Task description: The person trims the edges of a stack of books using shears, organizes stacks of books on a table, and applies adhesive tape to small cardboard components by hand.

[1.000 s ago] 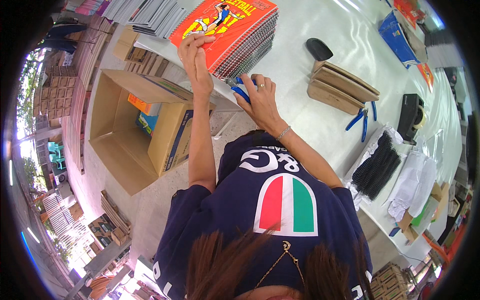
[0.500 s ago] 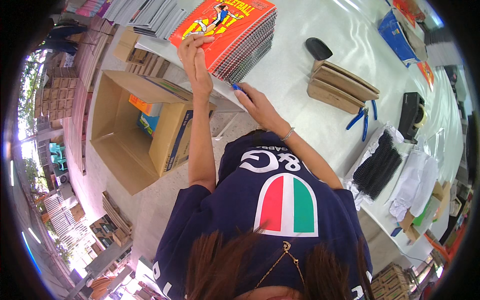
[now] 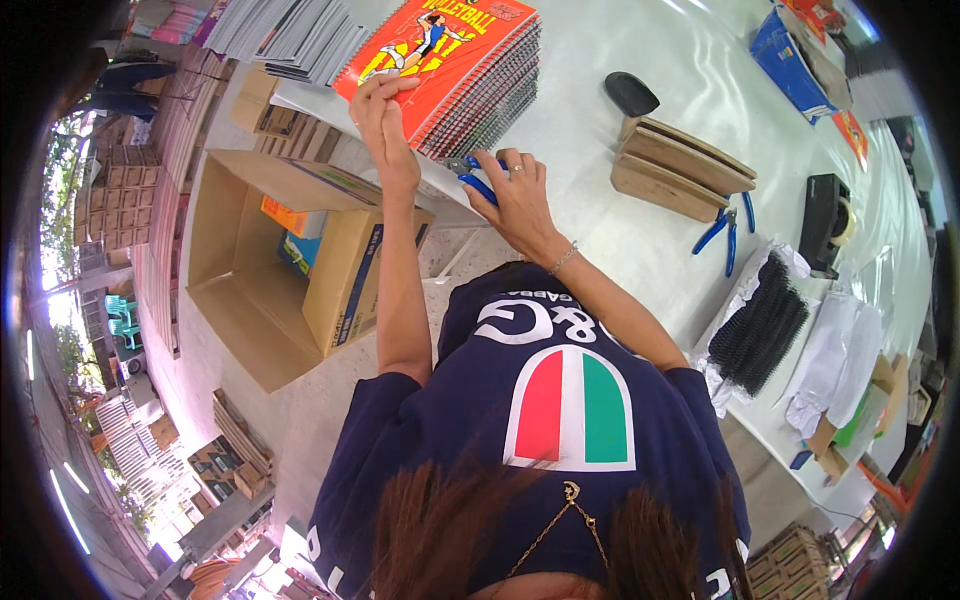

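Notebooks (image 3: 450,88) with red covers and spiral bindings sit stacked at the near edge of the white table (image 3: 580,190), directly under the fingertips of the left hand (image 3: 388,125), whose fingers rest close together on the top cover's near-left part (whether they also clamp the stack, I cannot tell). The right hand (image 3: 517,205) has its fingers closed around blue-handled pliers (image 3: 477,187), whose metal tip points left, just beside the coils at the stack's near corner; whether it touches any wire cannot be told. Farther right, well apart from both hands, stands a brown holder (image 3: 665,180).
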Tool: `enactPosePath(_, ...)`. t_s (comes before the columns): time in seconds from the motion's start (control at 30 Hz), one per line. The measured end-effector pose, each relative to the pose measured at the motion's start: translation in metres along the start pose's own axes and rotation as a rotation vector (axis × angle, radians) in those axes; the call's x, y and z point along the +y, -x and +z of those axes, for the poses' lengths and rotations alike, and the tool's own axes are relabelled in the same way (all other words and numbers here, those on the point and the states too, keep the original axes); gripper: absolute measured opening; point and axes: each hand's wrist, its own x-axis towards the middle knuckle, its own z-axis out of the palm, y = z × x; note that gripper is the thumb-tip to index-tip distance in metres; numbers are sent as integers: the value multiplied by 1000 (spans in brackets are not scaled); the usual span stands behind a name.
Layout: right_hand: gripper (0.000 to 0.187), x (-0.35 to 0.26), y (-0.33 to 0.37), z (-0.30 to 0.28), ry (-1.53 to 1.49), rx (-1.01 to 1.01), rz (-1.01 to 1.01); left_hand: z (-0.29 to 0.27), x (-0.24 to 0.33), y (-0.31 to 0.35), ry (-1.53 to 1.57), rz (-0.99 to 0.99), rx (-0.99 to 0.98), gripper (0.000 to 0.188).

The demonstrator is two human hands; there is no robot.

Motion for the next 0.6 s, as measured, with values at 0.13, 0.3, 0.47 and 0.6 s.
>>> enactPosePath(0.13, 47, 6, 1, 2, -4, 23, 31, 0, 0, 0, 6, 11, -6, 32)
enactPosePath(0.3, 47, 6, -1, 8, -28, 7, -5, 0, -2, -1, -12, 4, -10, 32)
enactPosePath(0.47, 45, 4, -4, 2, -19, -30, -8, 0, 1, -1, -14, 5, -7, 32)
enactPosePath(0.6, 41, 2, -5, 3, -795, -326, 293, 1, 2, -1, -13, 3, -4, 32)
